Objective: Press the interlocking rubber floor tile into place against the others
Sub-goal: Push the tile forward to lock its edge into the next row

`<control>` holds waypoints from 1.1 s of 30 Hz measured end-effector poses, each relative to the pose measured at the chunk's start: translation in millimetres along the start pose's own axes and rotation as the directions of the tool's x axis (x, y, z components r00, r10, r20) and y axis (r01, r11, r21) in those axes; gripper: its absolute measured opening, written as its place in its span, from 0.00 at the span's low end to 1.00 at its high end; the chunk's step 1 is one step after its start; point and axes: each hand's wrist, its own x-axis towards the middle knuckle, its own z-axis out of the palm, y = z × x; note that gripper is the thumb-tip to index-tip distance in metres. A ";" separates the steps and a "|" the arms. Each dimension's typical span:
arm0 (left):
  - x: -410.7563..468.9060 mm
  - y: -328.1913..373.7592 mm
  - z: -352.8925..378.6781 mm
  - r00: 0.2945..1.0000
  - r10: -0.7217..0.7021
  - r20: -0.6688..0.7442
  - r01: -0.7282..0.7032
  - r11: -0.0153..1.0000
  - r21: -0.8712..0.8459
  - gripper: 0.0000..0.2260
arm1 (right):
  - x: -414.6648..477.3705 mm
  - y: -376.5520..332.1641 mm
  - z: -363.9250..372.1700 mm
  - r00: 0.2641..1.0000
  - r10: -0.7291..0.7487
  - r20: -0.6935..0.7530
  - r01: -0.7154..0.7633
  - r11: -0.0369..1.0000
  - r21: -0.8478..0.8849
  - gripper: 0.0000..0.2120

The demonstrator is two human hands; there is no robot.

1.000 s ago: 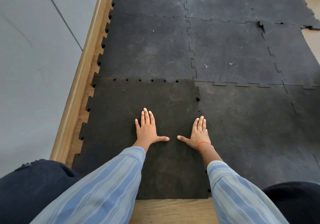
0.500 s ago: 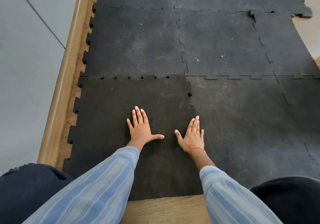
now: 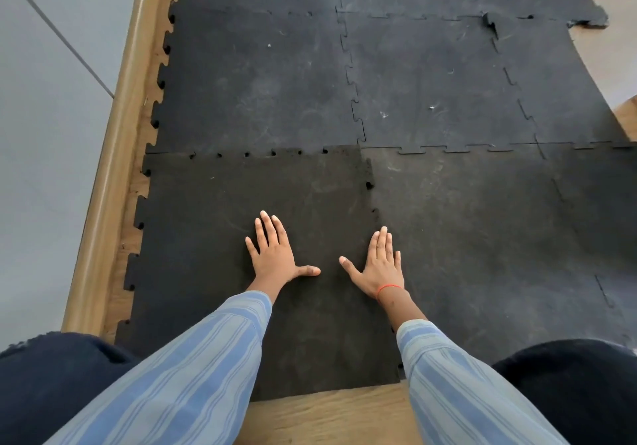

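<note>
Item: rubber floor tile point(image 3: 213, 238), under both my hands. My left hand point(image 3: 274, 255) and right hand point(image 3: 381, 265) lay flat, fingers spread (holding nothing), the right near its seam with neighbouring tiles point(image 3: 465, 220).

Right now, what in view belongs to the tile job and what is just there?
Job:
- darker tile under both palms
- left hand, flat on it
- right hand, flat near its right seam
- laid tiles it locks into

Just there:
- wooden skirting
- grey wall
- bare wooden floor
- lifted tile corner, far right
</note>
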 end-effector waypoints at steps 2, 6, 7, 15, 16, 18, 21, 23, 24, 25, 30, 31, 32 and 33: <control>0.9 1.1 -2.6 1.000 0.000 0.025 0.001 1.000 -0.013 0.67 | 0.9 -3.3 -2.4 1.000 0.011 0.016 -0.011 1.000 -0.003 0.50; 2.9 0.4 -6.0 0.999 0.000 0.041 0.000 1.000 -0.013 0.68 | 5.8 -12.8 -10.8 0.999 -0.007 -0.039 0.008 1.000 0.024 0.51; 4.8 0.2 -7.4 0.999 0.009 0.037 -0.009 1.000 -0.006 0.69 | 9.3 -14.3 -13.4 0.999 -0.023 -0.033 0.024 1.000 0.018 0.51; 27.3 -26.1 -37.4 0.990 0.135 0.048 -0.139 0.987 0.083 0.68 | 29.3 -22.6 -37.7 0.995 0.009 0.103 0.001 0.996 -0.092 0.56; 33.4 -28.7 -45.0 0.989 0.139 0.060 -0.145 0.984 0.108 0.68 | 38.4 -25.0 -49.2 0.994 0.002 0.106 0.008 0.995 -0.096 0.55; 44.6 -28.1 -56.4 0.986 0.143 0.084 -0.154 0.977 0.148 0.70 | 60.0 -28.1 -72.6 0.993 -0.044 0.107 0.055 0.994 -0.099 0.54; 55.9 -22.6 -60.2 0.985 0.138 0.107 -0.155 0.974 0.167 0.73 | 84.1 -27.0 -86.4 0.991 -0.129 0.022 0.131 0.977 -0.167 0.54; 61.6 -23.6 -59.3 0.984 0.140 0.108 -0.158 0.971 0.180 0.74 | 92.3 -29.2 -81.1 0.977 -0.199 -0.072 0.175 0.950 -0.258 0.54; 63.7 -25.1 -58.4 0.984 0.142 0.109 -0.160 0.971 0.180 0.74 | 95.6 -32.2 -78.1 0.974 -0.215 -0.078 0.188 0.947 -0.260 0.54; 64.6 -26.4 -57.5 0.983 0.143 0.113 -0.161 0.971 0.178 0.75 | 98.3 -35.3 -75.4 0.975 -0.213 -0.054 0.195 0.951 -0.241 0.55; 66.7 -22.3 -56.8 0.981 0.128 0.149 -0.154 0.971 0.183 0.75 | 108.7 -32.6 -73.2 0.982 -0.172 0.078 0.186 0.954 -0.234 0.57; 67.1 -21.5 -57.0 0.982 0.122 0.146 -0.148 0.972 0.182 0.75 | 110.1 -31.7 -71.6 0.983 -0.169 0.070 0.181 0.953 -0.242 0.58; 66.9 -20.9 -57.0 0.982 0.120 0.144 -0.145 0.973 0.180 0.75 | 111.0 -32.3 -71.3 0.984 -0.165 0.065 0.176 0.952 -0.250 0.58; 65.6 -21.3 -57.3 0.981 0.122 0.148 -0.148 0.973 0.177 0.75 | 111.4 -34.2 -72.2 0.985 -0.156 0.072 0.169 0.954 -0.249 0.58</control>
